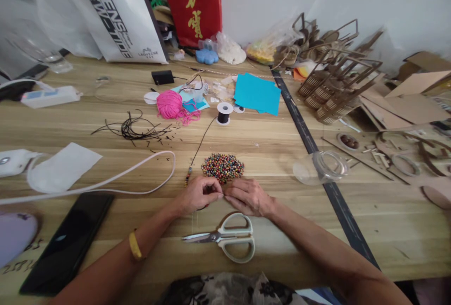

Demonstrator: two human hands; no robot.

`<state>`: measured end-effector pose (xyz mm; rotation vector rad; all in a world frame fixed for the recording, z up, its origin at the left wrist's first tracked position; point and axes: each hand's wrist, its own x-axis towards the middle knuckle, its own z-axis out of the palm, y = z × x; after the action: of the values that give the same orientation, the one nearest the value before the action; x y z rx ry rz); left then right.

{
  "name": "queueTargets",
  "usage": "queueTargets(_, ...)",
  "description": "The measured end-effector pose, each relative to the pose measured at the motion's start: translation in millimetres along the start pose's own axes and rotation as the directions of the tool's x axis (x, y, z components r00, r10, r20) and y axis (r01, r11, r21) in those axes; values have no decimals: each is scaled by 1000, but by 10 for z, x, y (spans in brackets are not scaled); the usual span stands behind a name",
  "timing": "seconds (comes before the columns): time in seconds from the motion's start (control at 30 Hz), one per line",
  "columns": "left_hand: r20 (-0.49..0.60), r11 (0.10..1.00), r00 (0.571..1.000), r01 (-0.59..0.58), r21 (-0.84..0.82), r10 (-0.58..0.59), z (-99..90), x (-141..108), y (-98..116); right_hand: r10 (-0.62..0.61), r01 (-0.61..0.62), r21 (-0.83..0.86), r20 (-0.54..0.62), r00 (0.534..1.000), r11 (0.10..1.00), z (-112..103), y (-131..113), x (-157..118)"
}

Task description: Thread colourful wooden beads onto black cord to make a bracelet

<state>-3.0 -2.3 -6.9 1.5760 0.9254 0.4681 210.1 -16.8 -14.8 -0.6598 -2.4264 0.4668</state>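
Note:
My left hand (201, 194) is closed in a pinch in front of the bead pile (222, 167), which is made of small multicoloured beads. A black cord (200, 144) runs from a white spool (223, 115) down to this hand, with several strung beads (188, 176) just behind it; a dark bit of cord shows below the palm. Fingertips nearly meeting the left ones, my right hand (249, 197) is also closed, at the pile's near edge. What it pinches is hidden. Scissors (225, 238) with pale handles lie nearer to me, blades pointing left.
Pink yarn (169, 104), cut black cords (136, 129) and blue sheets (257, 93) lie farther back. A black phone (66, 244) and white cable (141, 158) are at left. At right stand a clear container (329, 167) and small brown baskets (331, 93).

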Motion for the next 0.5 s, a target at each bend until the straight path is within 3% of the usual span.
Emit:
queueTargets(0.17,13,1000,1000,11,2,-11,-2,1,-22,22,-22,60,-11,1000,998,-61,-5,11)
queueTargets(0.27,3,1000,1000,0,4,0,-2,-3,-13,125,-109,146,-102,987,983,-132,28,-12)
queueTargets(0.4,-16,1000,1000,-8,4,8,2,-11,4,373,-299,275,-278,885,914,-211,111,-55)
queueTargets(0.5,-22,1000,1000,-12,17,12,2,-16,2,520,-425,319,-326,790,847,-239,162,-73)
